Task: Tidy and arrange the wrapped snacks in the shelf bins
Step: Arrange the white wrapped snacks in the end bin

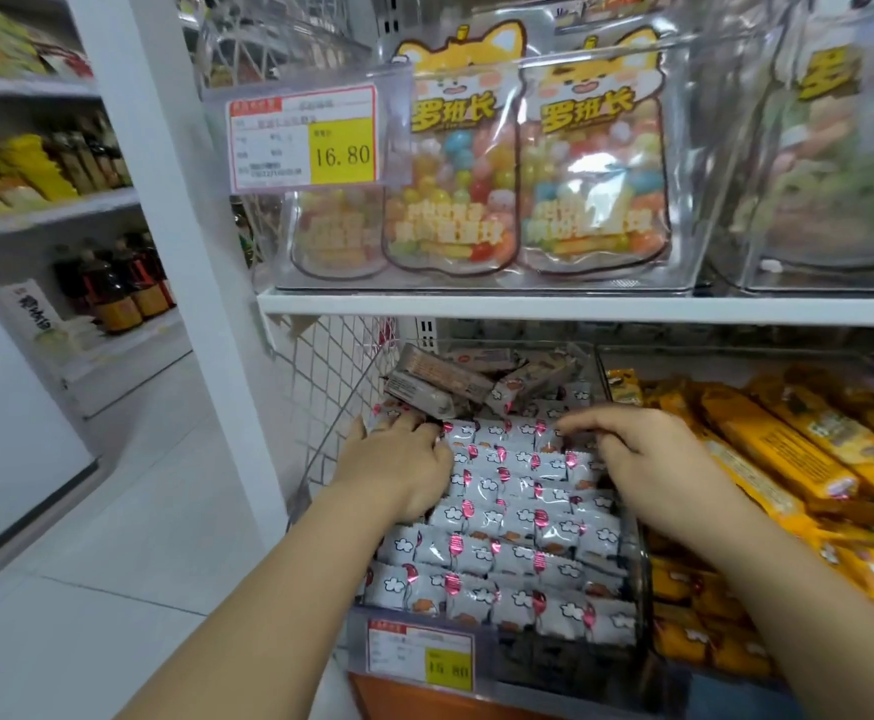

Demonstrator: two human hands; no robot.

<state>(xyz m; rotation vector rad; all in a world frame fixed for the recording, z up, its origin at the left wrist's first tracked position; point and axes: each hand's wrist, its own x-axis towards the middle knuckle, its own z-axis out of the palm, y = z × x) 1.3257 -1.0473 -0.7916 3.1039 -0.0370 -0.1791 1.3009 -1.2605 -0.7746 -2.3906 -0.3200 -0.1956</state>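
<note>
Reaching into a clear shelf bin (642, 589), both hands lie palm-down on rows of white wrapped snacks (507, 517) with pink balloon prints. The left hand (398, 470) has fingers curled at the far-left rows; the right hand (648, 454) spreads loosely, grasping nothing. Beyond the fingertips, brown-grey snack packs (435, 384) are heaped at the bin's back. Orange packs (767, 449) fill the neighbouring bin. Above, candy pouches (523, 163) stand on the upper shelf.

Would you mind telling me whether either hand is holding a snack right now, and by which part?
It cannot be told. Both the left hand and right hand rest palm-down on the white wrapped snacks, fingers curled.
</note>
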